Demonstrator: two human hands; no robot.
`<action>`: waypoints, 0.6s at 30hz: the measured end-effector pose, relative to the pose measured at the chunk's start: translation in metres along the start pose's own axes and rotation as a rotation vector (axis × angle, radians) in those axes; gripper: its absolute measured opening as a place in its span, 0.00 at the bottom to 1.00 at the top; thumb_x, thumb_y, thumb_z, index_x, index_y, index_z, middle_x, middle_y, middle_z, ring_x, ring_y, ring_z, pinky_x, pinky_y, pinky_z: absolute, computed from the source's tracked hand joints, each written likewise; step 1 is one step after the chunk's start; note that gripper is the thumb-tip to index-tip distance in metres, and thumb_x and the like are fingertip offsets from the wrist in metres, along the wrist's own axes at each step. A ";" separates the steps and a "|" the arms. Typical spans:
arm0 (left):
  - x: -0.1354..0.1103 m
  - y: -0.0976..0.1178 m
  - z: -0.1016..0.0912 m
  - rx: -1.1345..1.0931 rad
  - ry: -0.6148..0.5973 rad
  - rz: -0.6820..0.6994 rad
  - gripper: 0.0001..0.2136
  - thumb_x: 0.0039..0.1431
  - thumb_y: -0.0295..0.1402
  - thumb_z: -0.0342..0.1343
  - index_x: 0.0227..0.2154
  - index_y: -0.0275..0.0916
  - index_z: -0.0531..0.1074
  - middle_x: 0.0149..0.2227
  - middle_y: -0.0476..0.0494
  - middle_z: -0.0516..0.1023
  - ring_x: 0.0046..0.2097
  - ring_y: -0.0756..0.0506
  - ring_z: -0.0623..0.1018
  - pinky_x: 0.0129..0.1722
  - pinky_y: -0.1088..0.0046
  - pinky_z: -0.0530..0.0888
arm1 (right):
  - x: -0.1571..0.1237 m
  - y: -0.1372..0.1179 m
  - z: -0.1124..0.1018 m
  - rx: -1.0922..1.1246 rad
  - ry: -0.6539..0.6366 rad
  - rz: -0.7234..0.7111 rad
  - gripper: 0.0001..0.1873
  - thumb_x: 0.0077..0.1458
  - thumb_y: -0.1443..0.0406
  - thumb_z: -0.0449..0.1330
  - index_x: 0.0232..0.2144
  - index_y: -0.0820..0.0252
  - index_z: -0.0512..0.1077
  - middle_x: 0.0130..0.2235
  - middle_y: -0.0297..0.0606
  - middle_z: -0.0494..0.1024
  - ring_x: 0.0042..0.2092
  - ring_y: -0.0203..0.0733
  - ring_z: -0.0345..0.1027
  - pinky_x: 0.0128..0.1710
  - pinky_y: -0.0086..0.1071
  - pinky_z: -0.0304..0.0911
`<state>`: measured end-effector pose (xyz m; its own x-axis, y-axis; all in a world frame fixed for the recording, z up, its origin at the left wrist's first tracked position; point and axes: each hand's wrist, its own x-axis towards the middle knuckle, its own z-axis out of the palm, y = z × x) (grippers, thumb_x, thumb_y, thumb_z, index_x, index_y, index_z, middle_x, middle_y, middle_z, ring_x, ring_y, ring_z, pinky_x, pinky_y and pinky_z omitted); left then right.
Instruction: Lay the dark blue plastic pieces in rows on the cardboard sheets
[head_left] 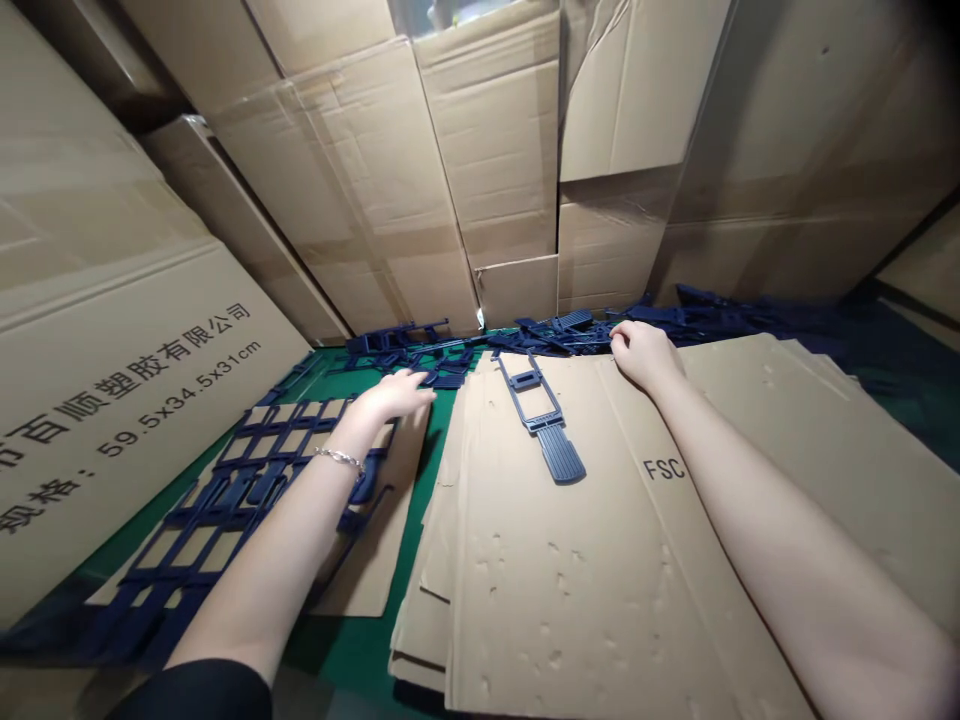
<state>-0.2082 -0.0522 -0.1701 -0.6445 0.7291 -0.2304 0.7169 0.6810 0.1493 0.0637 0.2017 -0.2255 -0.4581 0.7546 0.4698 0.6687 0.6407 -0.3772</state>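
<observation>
Green table (352, 655) walled by boxes (495, 170). Near us, cardboard sheets (600, 580) as work pad. Blue frames (225, 490) lined up at left, prob. sorted. One blue part (541, 415) lies mid-sheet. Beyond, our left hand (390, 397), fingers flat & empty, and right hand (641, 350), fingers curled, grip unclear, reach the parts pile (570, 333) at back.

Left hand (394, 396) lies flat by blue plastic parts (555, 335); right hand (642, 352) perhaps grips one.

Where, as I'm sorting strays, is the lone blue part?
The blue part lies mid-frame in the head view on the cardboard, between the left hand and right hand, left of the FSC print.
</observation>
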 end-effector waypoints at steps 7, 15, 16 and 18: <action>0.017 -0.011 0.066 -0.041 0.045 0.107 0.29 0.53 0.36 0.40 0.58 0.35 0.48 0.63 0.43 0.42 0.66 0.45 0.45 0.69 0.64 0.48 | 0.000 -0.001 -0.004 0.044 -0.019 0.013 0.12 0.54 0.68 0.48 0.35 0.59 0.71 0.39 0.37 0.71 0.40 0.43 0.64 0.33 0.32 0.54; 0.038 -0.002 0.102 -0.166 0.245 -0.040 0.28 0.54 0.29 0.32 0.59 0.30 0.42 0.62 0.33 0.39 0.66 0.41 0.41 0.68 0.55 0.51 | 0.001 0.001 -0.004 0.085 -0.032 0.014 0.12 0.53 0.68 0.48 0.34 0.59 0.71 0.39 0.36 0.72 0.39 0.42 0.64 0.35 0.32 0.55; 0.040 -0.005 0.105 -0.170 0.273 -0.049 0.27 0.54 0.28 0.31 0.59 0.30 0.44 0.62 0.33 0.40 0.66 0.42 0.42 0.68 0.56 0.52 | 0.002 0.002 -0.003 0.091 -0.032 0.019 0.12 0.53 0.67 0.48 0.34 0.59 0.71 0.39 0.36 0.72 0.39 0.43 0.64 0.34 0.32 0.55; 0.040 -0.010 0.109 -0.173 0.317 -0.041 0.27 0.53 0.25 0.29 0.58 0.30 0.49 0.62 0.35 0.45 0.65 0.45 0.47 0.69 0.60 0.53 | 0.003 0.005 0.000 0.103 -0.033 0.024 0.12 0.53 0.67 0.49 0.34 0.58 0.72 0.38 0.36 0.73 0.38 0.43 0.65 0.34 0.32 0.55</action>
<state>-0.2122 -0.0370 -0.2856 -0.7418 0.6673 0.0660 0.6505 0.6922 0.3126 0.0657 0.2068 -0.2260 -0.4630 0.7728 0.4341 0.6165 0.6326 -0.4687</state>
